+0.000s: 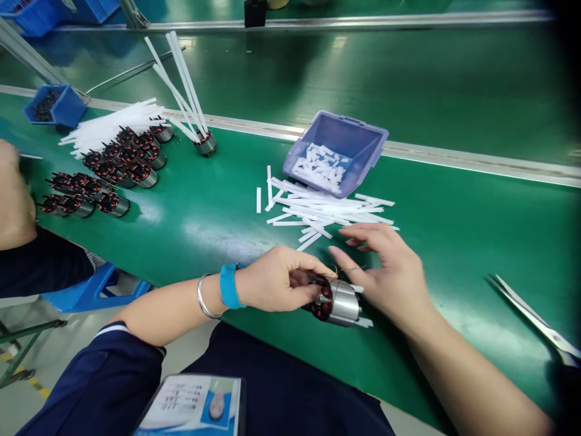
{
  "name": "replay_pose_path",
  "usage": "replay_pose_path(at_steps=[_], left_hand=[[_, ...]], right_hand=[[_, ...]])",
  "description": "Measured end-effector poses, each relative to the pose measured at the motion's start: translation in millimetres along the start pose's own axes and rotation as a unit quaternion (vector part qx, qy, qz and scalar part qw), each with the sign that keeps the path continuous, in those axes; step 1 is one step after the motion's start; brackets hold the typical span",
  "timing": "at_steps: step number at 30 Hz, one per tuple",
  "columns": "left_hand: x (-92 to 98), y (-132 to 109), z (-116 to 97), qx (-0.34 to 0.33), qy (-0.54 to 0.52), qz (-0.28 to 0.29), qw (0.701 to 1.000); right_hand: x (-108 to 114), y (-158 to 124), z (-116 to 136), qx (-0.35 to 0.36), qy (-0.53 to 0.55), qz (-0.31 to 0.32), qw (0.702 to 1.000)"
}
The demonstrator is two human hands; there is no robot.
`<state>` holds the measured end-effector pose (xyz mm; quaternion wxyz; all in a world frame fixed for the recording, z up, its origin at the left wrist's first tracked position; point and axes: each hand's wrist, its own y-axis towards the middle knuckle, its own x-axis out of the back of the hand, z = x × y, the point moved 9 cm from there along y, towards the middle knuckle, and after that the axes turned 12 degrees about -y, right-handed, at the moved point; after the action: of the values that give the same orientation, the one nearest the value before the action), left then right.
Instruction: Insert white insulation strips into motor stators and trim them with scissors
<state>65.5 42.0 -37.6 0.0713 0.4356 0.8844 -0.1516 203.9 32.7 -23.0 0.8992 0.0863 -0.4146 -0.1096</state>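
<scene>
My left hand point(276, 278) is closed on the black, wire-wound end of a motor stator point(344, 303). The stator lies on its side, its silver metal body toward the right. White strips point(364, 323) stick out of its right end. Thin copper wire shows near my left fingertips and runs toward my right hand. My right hand point(390, 272) is just right of the stator, fingers apart and slightly curled, with the thumb near the wire. Beyond my hands lies a loose pile of white strips point(336, 209), beside a purple bin point(363, 163) of short white pieces.
Several stators point(127, 157) stand in a group at the left, near a stack of long white tubes point(113, 124). One stator point(206, 144) holds upright tubes. Scissors point(535, 318) lie at the right. A blue bin point(68, 106) and another person's arm point(16, 200) are at far left.
</scene>
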Motion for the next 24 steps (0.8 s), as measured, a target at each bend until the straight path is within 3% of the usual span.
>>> replay_pose_path(at_steps=[3, 6, 9, 12, 16, 20, 24], left_hand=[[-4.9, -2, -2, -0.029, 0.063, 0.011, 0.998], [-7.8, -2, -2, -0.013, 0.009, 0.028, 0.999], [-7.6, 0, -1, 0.026, -0.119, 0.039, 0.992], [-5.1, 4, -1, 0.054, -0.21, 0.045, 0.975], [5.7, 8, 8, 0.099, -0.233, 0.004, 0.967], [5.3, 8, 11, 0.115, -0.223, -0.006, 0.968], [-1.1, 8, 10, 0.124, -0.191, 0.009, 0.974]], right_hand=[[-16, 1, 4, 0.035, -0.079, -0.008, 0.996], [-14, -2, 5, 0.041, -0.055, -0.017, 0.997], [12, -5, -8, -0.036, 0.045, -0.031, 0.998], [29, -8, -10, -0.078, 0.195, 0.048, 0.977], [40, -12, 15, 0.006, 0.224, 0.146, 0.964], [33, -16, 27, 0.06, 0.18, 0.151, 0.97], [20, -19, 29, 0.049, 0.18, 0.143, 0.972]])
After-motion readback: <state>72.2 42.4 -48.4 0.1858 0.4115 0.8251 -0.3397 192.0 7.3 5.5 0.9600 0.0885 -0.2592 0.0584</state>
